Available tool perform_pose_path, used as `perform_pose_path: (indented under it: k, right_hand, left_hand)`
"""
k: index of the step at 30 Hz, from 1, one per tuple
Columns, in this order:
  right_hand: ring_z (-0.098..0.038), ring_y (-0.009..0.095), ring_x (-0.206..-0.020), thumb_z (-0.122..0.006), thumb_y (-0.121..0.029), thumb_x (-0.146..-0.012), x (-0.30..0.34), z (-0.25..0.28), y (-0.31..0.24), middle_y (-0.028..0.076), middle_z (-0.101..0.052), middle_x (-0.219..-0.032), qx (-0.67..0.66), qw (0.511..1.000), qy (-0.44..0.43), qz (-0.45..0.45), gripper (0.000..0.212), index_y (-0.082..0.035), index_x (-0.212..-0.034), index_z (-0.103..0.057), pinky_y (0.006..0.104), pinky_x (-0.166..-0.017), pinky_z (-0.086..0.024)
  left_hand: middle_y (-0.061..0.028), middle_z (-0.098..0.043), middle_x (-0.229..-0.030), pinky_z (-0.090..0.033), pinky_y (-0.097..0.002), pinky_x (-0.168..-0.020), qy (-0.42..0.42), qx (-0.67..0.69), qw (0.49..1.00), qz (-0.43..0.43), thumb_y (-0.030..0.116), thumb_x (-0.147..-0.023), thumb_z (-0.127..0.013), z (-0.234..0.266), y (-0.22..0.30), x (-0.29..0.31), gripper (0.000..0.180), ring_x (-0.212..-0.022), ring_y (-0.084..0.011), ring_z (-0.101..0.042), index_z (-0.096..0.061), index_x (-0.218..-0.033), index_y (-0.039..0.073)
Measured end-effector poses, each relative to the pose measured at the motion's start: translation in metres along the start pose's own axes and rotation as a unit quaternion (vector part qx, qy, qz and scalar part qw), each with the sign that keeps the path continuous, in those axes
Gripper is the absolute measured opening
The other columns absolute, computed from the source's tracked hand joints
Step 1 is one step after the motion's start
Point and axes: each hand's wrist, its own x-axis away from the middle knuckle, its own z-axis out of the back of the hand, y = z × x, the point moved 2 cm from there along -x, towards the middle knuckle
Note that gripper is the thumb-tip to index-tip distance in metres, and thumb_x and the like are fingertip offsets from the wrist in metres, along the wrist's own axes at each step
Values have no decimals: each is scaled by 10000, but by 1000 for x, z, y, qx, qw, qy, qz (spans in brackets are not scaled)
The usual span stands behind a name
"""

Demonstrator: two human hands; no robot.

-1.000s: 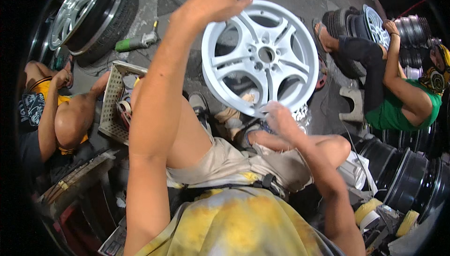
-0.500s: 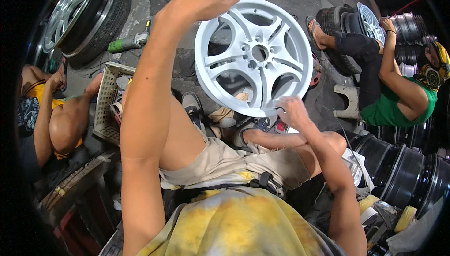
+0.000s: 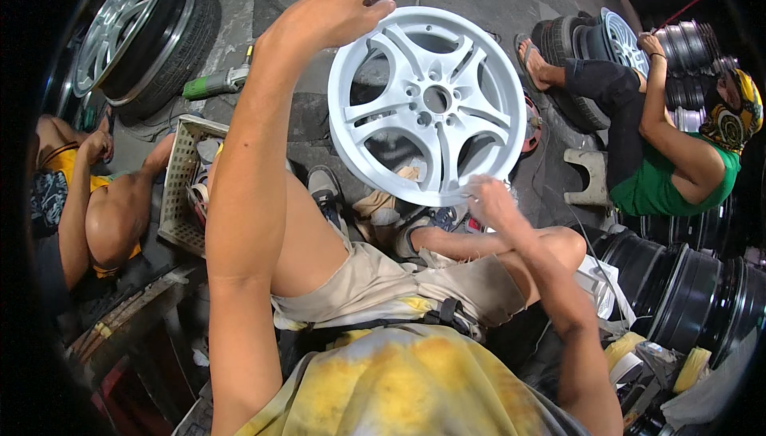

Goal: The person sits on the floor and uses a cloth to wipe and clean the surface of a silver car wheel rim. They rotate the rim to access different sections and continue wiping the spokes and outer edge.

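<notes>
A silver-white alloy wheel rim (image 3: 435,149) with paired spokes is propped in front of me above my feet, its face turned toward me. My left hand (image 3: 347,7) is closed on the rim's upper left edge, with the fingertips partly hidden behind it. At the lower right lip of the rim is my right hand (image 3: 488,201), its fingers pressed together and smeared by motion. Whatever those fingers hold is too small and blurred to name. Under the rim, a crumpled tan cloth (image 3: 375,206) lies by my shoes.
A green angle grinder (image 3: 215,83) lies left on the floor, near a perforated cream crate (image 3: 179,189) and a tyre with a silver wheel (image 3: 171,53). Black rims (image 3: 686,288) stack at right. One person in green (image 3: 678,169) handles another wheel; another sits left.
My right hand has shifted slightly left and down along the rim's lower edge. My left hand keeps its hold, and the view has tilted a little.
</notes>
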Motion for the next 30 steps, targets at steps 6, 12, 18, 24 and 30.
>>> perform_pose_path:
  k: [6,12,18,24,30]
  right_hand:
    - [-664,334,-972,-705,-176,-781,12,-6,-52,146,-692,-1065,-38,994,97,13,290,-69,-1048,-743,425,-878,-543]
    - [-670,307,-1014,-678,-101,-784,26,-14,-54,150,-698,-1081,-26,993,116,10,331,-64,-1109,-729,423,-881,-559]
    - [-660,305,-1053,-625,-26,-763,4,-27,-95,126,-678,-1148,-98,984,150,19,365,-61,-1113,-721,417,-948,-538]
    - [-655,301,-994,-636,-86,-766,27,3,9,128,-690,-967,112,988,97,-39,163,-50,-886,-741,443,-862,-526]
    - [-691,332,-814,-635,-67,-800,-39,-12,-95,142,-707,-894,-131,984,109,-50,193,-48,-953,-751,430,-741,-554]
  left_hand:
    - [-191,-715,-865,-525,-431,-724,-8,-4,1000,-9,315,-964,-616,-5,-3,0,348,-737,-284,-672,-736,-1027,-6]
    - [-200,-704,-836,-512,-421,-713,-4,1,1000,-16,285,-964,-616,-9,-2,-7,342,-713,-271,-659,-719,-1015,-37]
    - [-193,-681,-778,-478,-409,-660,-16,7,1000,-7,281,-973,-609,-9,-1,1,333,-641,-251,-587,-711,-1018,-33]
    - [-190,-667,-761,-470,-397,-657,5,7,1000,-14,261,-973,-610,6,3,6,318,-643,-236,-569,-704,-1043,-34]
    - [-226,-694,-831,-487,-417,-705,-24,27,999,-8,251,-960,-616,0,7,7,320,-690,-283,-619,-708,-1047,-44]
